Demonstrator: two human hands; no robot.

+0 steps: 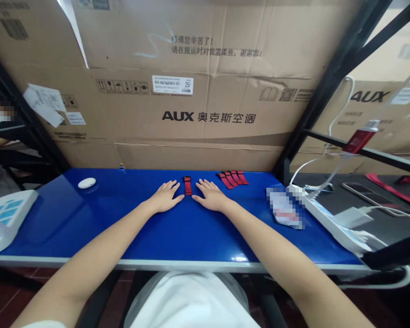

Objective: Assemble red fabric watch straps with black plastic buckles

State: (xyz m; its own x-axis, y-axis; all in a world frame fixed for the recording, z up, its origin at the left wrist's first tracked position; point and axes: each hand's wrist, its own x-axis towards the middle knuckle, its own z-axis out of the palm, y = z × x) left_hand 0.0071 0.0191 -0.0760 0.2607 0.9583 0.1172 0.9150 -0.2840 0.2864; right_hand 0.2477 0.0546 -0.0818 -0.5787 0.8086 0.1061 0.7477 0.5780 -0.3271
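Note:
Both my hands lie flat on the blue tabletop [191, 237], palms down and fingers stretched out. Between them rests a small red strap [187, 187] with a black end at the top; neither hand grips it. My left hand [166, 197] is just to its left, the thumb pointing toward it. To its right lies my right hand [210, 195], thumb also toward the strap and apart from it. Beyond my right hand, several similar red straps with black ends [233, 179] lie side by side in a slanted row.
A large cardboard box [191, 95] walls off the back. On the right are a phone [285, 208] and a white power strip [328, 223] with cables. A white oval object [86, 183] lies far left, near a white device [10, 218]. Black frame posts [30, 105] flank the table.

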